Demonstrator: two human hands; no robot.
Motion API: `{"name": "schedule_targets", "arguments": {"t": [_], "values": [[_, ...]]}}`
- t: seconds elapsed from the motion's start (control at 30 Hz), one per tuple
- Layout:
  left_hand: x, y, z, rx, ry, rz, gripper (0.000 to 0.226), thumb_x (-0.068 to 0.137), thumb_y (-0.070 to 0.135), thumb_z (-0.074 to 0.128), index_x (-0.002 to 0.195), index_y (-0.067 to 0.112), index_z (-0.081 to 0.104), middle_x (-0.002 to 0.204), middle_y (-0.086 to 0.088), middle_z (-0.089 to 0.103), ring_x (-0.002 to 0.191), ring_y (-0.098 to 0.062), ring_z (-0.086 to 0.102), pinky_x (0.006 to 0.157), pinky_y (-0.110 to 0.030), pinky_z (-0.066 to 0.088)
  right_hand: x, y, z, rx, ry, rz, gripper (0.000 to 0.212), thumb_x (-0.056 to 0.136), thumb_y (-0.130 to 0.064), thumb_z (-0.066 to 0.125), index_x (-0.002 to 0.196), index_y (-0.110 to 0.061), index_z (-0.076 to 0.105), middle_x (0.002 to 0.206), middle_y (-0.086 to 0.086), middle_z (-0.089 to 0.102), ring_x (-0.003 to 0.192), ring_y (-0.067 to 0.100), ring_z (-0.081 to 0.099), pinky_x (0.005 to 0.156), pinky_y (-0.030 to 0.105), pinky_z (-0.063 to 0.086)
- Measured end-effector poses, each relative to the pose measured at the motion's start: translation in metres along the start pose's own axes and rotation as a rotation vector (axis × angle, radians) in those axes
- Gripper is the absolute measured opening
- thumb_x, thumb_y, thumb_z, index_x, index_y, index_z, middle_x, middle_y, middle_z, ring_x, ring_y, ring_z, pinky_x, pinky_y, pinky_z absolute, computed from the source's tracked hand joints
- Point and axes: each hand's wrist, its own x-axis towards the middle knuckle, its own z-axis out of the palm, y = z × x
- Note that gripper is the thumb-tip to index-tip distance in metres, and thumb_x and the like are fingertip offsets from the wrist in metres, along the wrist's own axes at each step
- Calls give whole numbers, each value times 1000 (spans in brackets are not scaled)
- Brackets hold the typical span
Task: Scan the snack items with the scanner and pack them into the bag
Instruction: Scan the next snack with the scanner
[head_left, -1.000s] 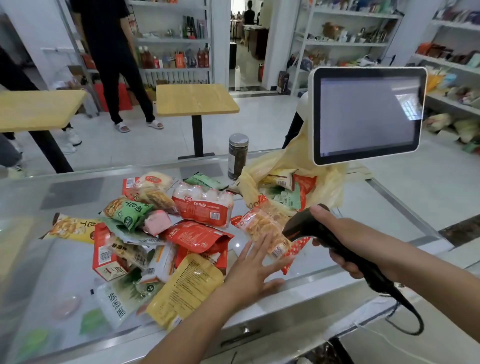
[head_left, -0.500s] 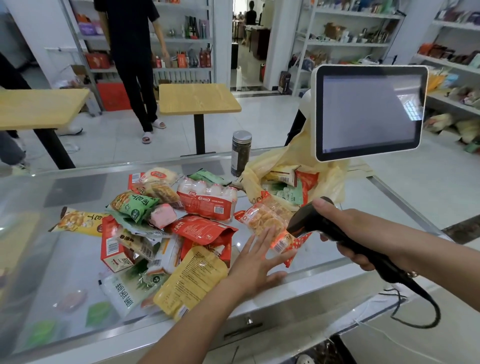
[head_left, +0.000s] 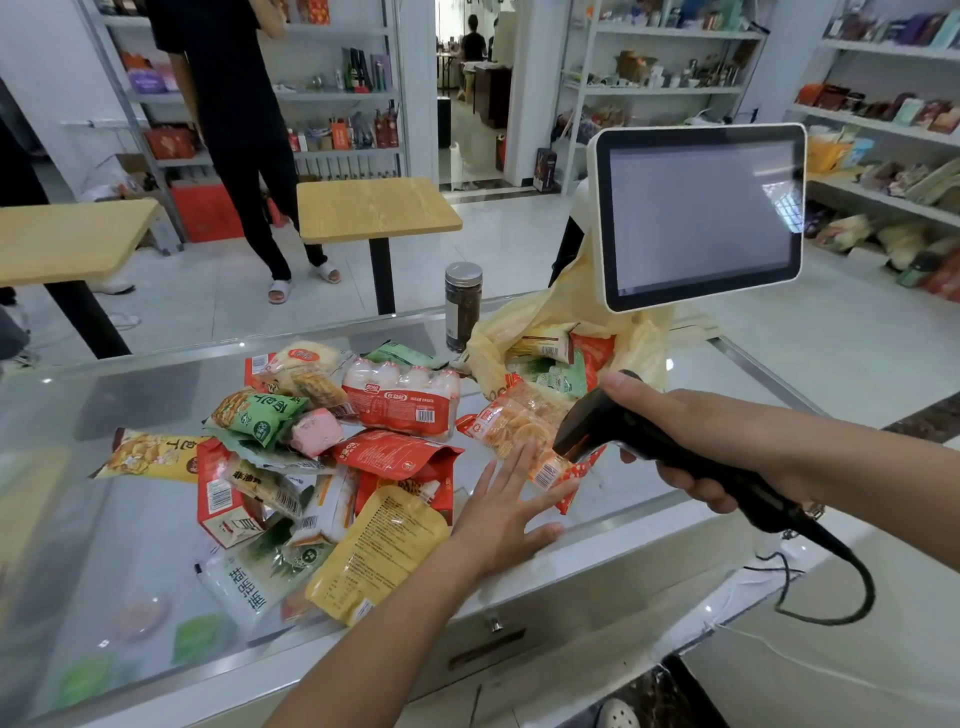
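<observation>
A heap of snack packets (head_left: 322, 457) lies on the glass counter (head_left: 104, 519). My left hand (head_left: 511, 506) lies flat with straight fingers on a clear packet of orange biscuits (head_left: 511, 421), next to its barcode. My right hand (head_left: 691, 431) grips the black corded scanner (head_left: 613, 426), whose head points down at that packet from the right. Behind them the yellow plastic bag (head_left: 550, 317) stands open with a few packets inside.
A white touchscreen terminal (head_left: 698, 215) stands over the bag at the counter's right. A dark jar with a silver lid (head_left: 461, 306) stands behind the heap. Two wooden tables, a standing person in black and stocked shelves fill the shop beyond.
My hands and the scanner stay on the biscuit packet with only slight shifts. The person in black behind the counter has walked to the right.
</observation>
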Motion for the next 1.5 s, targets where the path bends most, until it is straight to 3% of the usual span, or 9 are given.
{"name": "schedule_targets", "arguments": {"t": [0.3, 0.5, 0.7, 1.3, 1.5], "values": [[-1, 2, -3, -2, -10, 4, 54, 95, 60, 30, 141, 59, 1, 150, -1, -36, 130, -11, -44, 112, -38, -16, -15, -2, -1, -34, 1, -28, 78, 66, -81, 34, 89, -10, 57, 51, 2, 42, 38, 13, 35, 38, 19, 32], [-1, 2, -2, 3, -3, 6, 55, 95, 60, 30, 142, 59, 1, 149, -1, -38, 133, -12, -42, 115, -40, -11, -21, 3, -1, -35, 9, -28, 71, 76, -79, 33, 82, -12, 58, 51, 2, 41, 38, 13, 34, 38, 19, 31], [0, 1, 0, 35, 6, 16, 56, 95, 59, 30, 143, 55, 3, 150, -2, -38, 136, -15, -38, 117, -42, -7, -22, 6, -7, -49, 58, -56, 81, 59, -83, 33, 87, -10, 52, 50, 1, 42, 38, 14, 34, 38, 18, 31], [-1, 3, 0, 18, 11, -5, 55, 95, 57, 32, 143, 56, 6, 147, 1, -39, 136, -14, -37, 117, -44, -6, 7, 20, -7, -17, 47, -102, 75, 67, -81, 33, 80, -10, 54, 48, 0, 43, 37, 13, 36, 38, 19, 33], [-3, 7, -7, -44, 34, -3, 58, 94, 59, 35, 142, 58, 1, 149, 5, -38, 138, -14, -34, 116, -39, -7, 33, 42, -23, 77, 6, -66, 78, 66, -80, 36, 90, -8, 53, 50, 1, 44, 38, 13, 37, 39, 21, 33]]}}
